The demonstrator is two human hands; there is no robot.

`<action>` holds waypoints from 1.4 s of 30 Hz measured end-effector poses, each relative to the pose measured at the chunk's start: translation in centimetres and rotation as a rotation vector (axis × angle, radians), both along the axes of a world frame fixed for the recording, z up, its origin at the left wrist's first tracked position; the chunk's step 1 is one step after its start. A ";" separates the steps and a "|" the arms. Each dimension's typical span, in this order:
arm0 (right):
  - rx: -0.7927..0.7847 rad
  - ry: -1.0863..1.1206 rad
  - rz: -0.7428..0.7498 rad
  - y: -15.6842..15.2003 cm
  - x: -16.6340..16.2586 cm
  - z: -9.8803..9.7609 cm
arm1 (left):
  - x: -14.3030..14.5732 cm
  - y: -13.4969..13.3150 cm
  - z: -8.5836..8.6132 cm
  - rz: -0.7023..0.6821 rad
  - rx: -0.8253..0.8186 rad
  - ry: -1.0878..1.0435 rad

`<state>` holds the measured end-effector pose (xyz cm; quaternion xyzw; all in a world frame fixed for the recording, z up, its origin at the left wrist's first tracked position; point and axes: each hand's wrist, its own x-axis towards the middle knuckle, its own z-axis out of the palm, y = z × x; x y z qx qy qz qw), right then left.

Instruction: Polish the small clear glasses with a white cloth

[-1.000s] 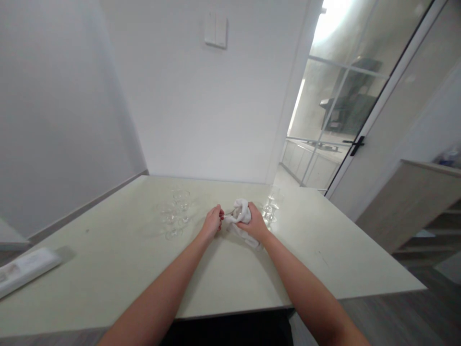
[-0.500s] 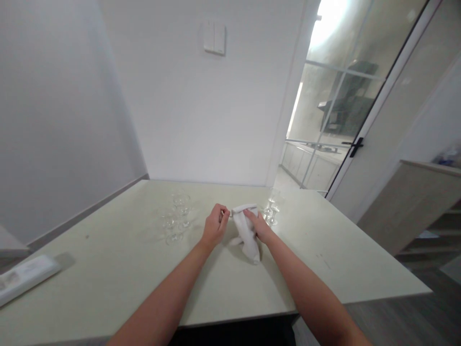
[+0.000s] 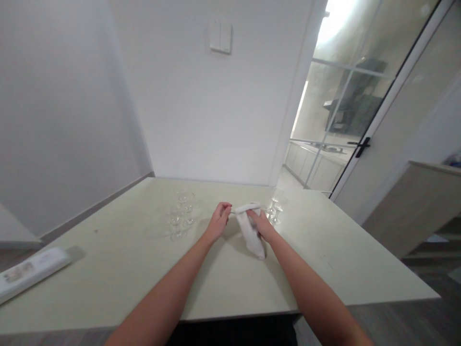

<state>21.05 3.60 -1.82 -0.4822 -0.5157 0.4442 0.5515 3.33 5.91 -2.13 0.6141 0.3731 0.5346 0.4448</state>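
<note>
My left hand is closed around the foot end of a wine glass, whose thin stem shows between the hand and the cloth. The glass's bowl is hidden inside a white cloth. My right hand grips this cloth around the bowl, thumb on top, and its loose end hangs down toward the table. Beyond the right hand stand clear stemmed glasses, partly covered by it. To the left of my left hand is a group of several stemmed glasses, upright on the table.
The pale table stretches to a white wall with a light switch. A white printed package lies at the left edge. A glass door and a wooden shelf unit stand to the right.
The view has shifted slightly, so the scene sits a bit farther right. My left hand has turned at the foot end, and the cloth's hanging folds have gathered closer together.
</note>
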 end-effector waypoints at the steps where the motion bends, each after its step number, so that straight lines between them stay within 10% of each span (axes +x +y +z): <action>1: -0.075 0.045 0.010 0.2 0.1 -0.2 | -0.1 -0.1 0.1 -0.005 0.045 0.023; 17: 0.372 -0.216 0.007 0.2 0.4 -0.2 | 0.3 0.2 -0.2 0.011 -0.269 -0.041; 29: -0.142 0.106 -0.084 1.6 0.5 -2.2 | -0.4 -1.5 0.8 -0.009 0.321 0.223; 37: -0.069 0.531 -0.030 1.3 0.0 -0.7 | 0.2 -0.1 0.2 0.123 -0.122 -0.248; 42: -0.065 0.306 0.115 0.8 0.1 -1.3 | -0.1 -0.1 0.1 0.083 -0.266 -0.347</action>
